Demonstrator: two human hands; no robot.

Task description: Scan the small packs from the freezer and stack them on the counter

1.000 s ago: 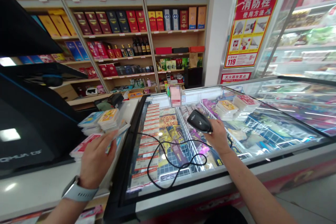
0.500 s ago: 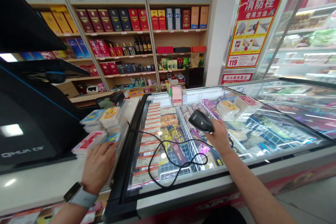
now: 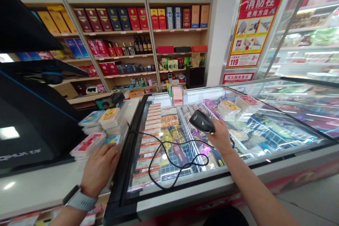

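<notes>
My right hand is wrapped round the handle of a black barcode scanner, held over the glass lid of a freezer. Its black cable loops across the glass. On the counter at left, my left hand rests against stacks of flat packs; its fingers touch a blue pack and are bent, partly hidden at the tips. Beside it lie a red-and-white stack, a yellow-topped stack and a blue-topped stack.
The chest freezer fills the middle and right; two more pack stacks stand on its glass. A black terminal takes up the left. Shelves of boxes and bottles line the back, beside a red poster.
The view has shifted slightly. My left hand's fingers have moved a little on the blue pack. The scanner stays in my right hand, nearly still.
</notes>
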